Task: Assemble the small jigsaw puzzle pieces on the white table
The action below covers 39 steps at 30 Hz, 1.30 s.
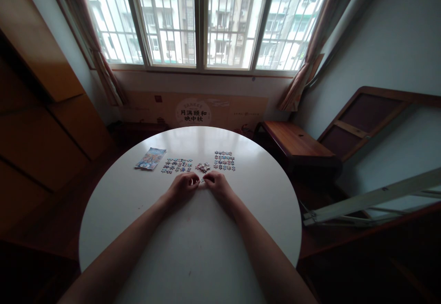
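My left hand and my right hand rest together on the round white table, fingertips meeting. Both pinch small jigsaw pieces between them; the pieces are too small to make out in detail. Just beyond the fingers lies a small heap of loose puzzle pieces. A spread of pieces lies to its left and another spread to its right. A colourful puzzle picture card lies further left.
A wooden bench stands right of the table, with a leaning wooden frame behind it. A barred window fills the far wall, wooden cupboards stand at left, and a pale metal frame lies at right.
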Each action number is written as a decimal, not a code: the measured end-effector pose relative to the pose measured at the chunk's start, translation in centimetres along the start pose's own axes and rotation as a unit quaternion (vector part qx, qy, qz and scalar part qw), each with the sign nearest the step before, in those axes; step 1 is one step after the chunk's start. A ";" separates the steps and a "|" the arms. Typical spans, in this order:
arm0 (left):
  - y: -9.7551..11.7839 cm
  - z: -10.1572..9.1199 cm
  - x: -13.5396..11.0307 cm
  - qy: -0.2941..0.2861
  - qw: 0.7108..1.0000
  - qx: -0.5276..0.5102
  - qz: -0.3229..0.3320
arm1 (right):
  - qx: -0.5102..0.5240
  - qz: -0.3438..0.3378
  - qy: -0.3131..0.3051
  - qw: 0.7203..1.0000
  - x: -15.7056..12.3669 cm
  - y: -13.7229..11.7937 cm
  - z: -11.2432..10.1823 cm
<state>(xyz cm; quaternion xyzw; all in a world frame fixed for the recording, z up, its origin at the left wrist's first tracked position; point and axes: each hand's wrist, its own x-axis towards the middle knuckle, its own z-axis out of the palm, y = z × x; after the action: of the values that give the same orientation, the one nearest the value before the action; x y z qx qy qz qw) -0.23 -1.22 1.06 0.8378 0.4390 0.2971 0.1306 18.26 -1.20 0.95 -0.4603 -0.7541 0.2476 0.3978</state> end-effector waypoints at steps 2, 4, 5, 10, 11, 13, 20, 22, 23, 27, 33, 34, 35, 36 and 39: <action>0.0 0.0 0.0 -0.001 1.000 0.002 -0.001 | 0.002 -0.001 -0.002 1.000 0.0 0.1 0.0; 0.1 -0.1 0.0 -0.003 1.000 0.004 -0.002 | 0.001 -0.003 -0.002 1.000 0.0 0.2 0.0; 0.1 -0.1 0.0 -0.004 1.000 0.004 -0.002 | 0.001 -0.004 -0.002 1.000 0.0 0.2 0.0; 0.1 0.0 0.0 0.001 1.000 0.006 -0.004 | 0.000 -0.002 -0.002 1.000 0.0 0.2 0.0; 0.0 0.0 0.0 0.003 1.000 0.006 -0.004 | 0.001 -0.002 -0.002 1.000 0.0 0.2 0.0; 0.0 0.1 0.0 0.004 1.000 0.007 -0.004 | 0.002 -0.001 -0.003 1.000 0.1 0.2 0.1; -0.1 0.0 0.0 0.004 1.000 0.008 -0.001 | -0.003 0.001 -0.003 1.000 0.1 0.1 0.1; -0.1 0.0 0.0 0.003 1.000 0.008 -0.001 | 0.000 0.001 -0.001 1.000 0.1 0.1 0.1; 0.0 0.0 0.0 0.002 1.000 0.008 -0.001 | 0.001 0.001 -0.001 1.000 0.1 0.1 0.1; 0.0 0.0 0.0 -0.001 1.000 0.007 -0.001 | 0.003 -0.003 0.000 1.000 0.1 0.3 0.2; 0.1 0.0 0.0 0.005 1.000 0.008 -0.002 | 0.005 -0.002 0.000 1.000 0.0 0.1 0.1; 0.1 0.0 0.0 0.005 1.000 0.008 -0.002 | 0.006 0.000 0.000 1.000 -0.1 0.1 0.1; 0.1 0.0 0.0 0.005 1.000 0.008 -0.001 | 0.006 0.001 0.001 1.000 -0.1 0.1 0.1; 0.1 0.0 0.0 0.005 1.000 0.008 -0.001 | 0.007 0.002 0.001 1.000 -0.1 0.1 0.1; 0.0 0.0 0.0 0.004 1.000 0.005 0.000 | 0.004 0.003 0.001 1.000 -0.1 0.1 0.1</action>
<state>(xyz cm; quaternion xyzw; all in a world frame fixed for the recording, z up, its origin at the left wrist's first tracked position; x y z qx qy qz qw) -0.19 -1.25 1.05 0.8371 0.4414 0.2983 0.1242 18.28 -1.19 0.79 -0.4609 -0.7513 0.2513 0.4000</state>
